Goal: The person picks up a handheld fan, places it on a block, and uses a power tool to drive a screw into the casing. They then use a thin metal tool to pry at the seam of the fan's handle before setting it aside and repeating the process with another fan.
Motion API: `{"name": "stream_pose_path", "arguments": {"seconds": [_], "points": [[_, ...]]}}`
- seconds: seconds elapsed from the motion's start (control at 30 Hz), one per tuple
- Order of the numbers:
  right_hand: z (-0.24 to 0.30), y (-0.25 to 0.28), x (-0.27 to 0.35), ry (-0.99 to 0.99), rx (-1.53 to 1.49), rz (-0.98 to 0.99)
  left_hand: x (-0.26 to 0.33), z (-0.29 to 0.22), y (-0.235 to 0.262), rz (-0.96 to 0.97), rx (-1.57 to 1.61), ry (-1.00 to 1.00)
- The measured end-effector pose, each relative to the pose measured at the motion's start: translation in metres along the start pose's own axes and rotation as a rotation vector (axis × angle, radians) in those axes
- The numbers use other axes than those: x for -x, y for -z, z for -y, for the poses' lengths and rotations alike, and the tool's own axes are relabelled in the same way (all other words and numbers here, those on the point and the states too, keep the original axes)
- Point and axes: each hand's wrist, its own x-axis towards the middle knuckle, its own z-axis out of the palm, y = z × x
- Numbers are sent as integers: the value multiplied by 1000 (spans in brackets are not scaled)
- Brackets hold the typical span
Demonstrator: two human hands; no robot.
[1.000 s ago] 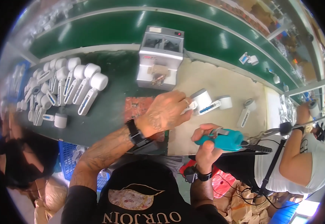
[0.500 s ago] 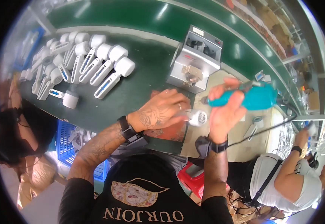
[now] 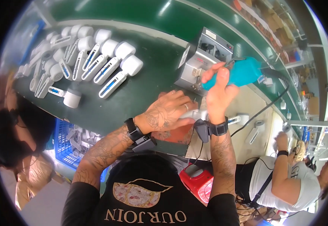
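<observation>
My left hand (image 3: 168,111) is closed around a white handheld device (image 3: 197,113) with a round head, lying low over a reddish-brown pad (image 3: 174,135). Part of that device is hidden behind my right wrist. In my right hand (image 3: 220,88) is a teal electric screwdriver (image 3: 247,71) with a black cable running from its rear. Its front end points left, close to the front of a silver screw-feeder-like machine (image 3: 194,67); the bit itself is hard to make out.
Many similar white devices (image 3: 109,77) lie in rows at the left of the green table (image 3: 152,56). More white devices (image 3: 257,130) rest on a beige board (image 3: 247,103) at right. A blue crate (image 3: 63,145) holds white parts. Co-workers sit on both sides; a red object (image 3: 196,180) is below.
The screwdriver in my right hand has moved left and up toward the silver machine. My left hand keeps the white device near the pad, its grille no longer showing. The view has shifted slightly.
</observation>
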Motion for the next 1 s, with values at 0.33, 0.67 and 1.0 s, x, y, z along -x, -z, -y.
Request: {"name": "stream_pose_path", "arguments": {"seconds": [0.33, 0.67, 1.0], "points": [[30, 34, 44, -80, -70, 30, -1, -3, 2, 35, -9, 31], [9, 36, 56, -103, -121, 46, -3, -1, -2, -3, -12, -9], [10, 35, 50, -123, -93, 83, -4, 0, -3, -38, -27, -43]]}}
